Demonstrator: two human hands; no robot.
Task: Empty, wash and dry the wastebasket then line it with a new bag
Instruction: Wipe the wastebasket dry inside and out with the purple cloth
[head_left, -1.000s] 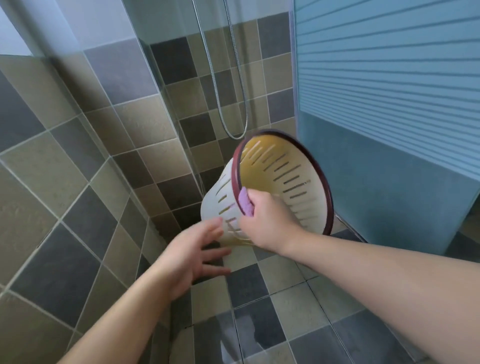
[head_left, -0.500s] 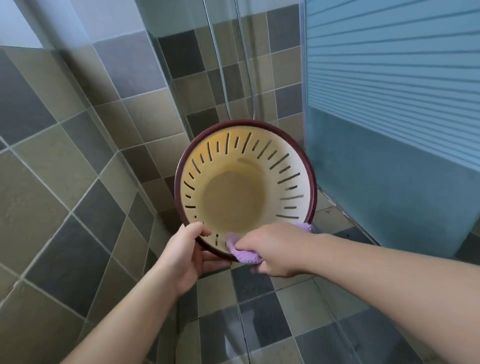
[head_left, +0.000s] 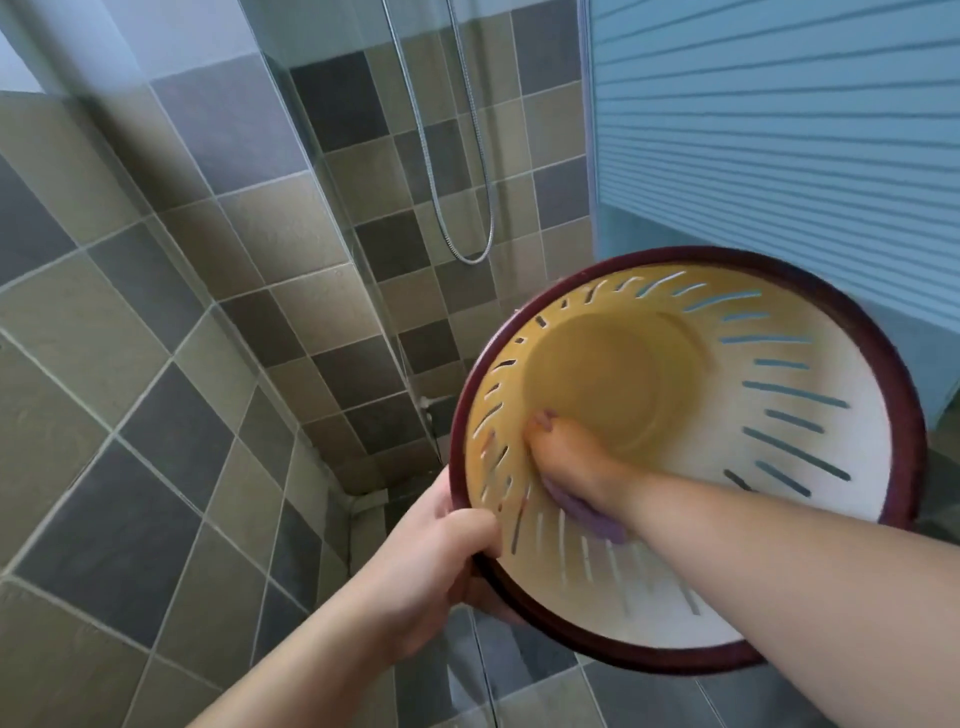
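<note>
Gripped at near-left rim by left hand (head_left: 421, 571), basket (head_left: 779, 519) held off the floor, mouth tilted toward camera for reach. Right hand (head_left: 566, 457) inside, fingers curled on purple cloth (head_left: 592, 517), pressed to left wall, apparently drying.

A home bathroom: checkered tiled walls (head_left: 156, 322), a hanging shower hose (head_left: 457, 156) and glass screen (head_left: 332, 171)

Cream slotted wastebasket (head_left: 810, 415) with maroon rim, tilted mouth-up, rim gripped by left hand (head_left: 415, 587); purple cloth (head_left: 597, 522) under right hand (head_left: 571, 457) inside.
</note>
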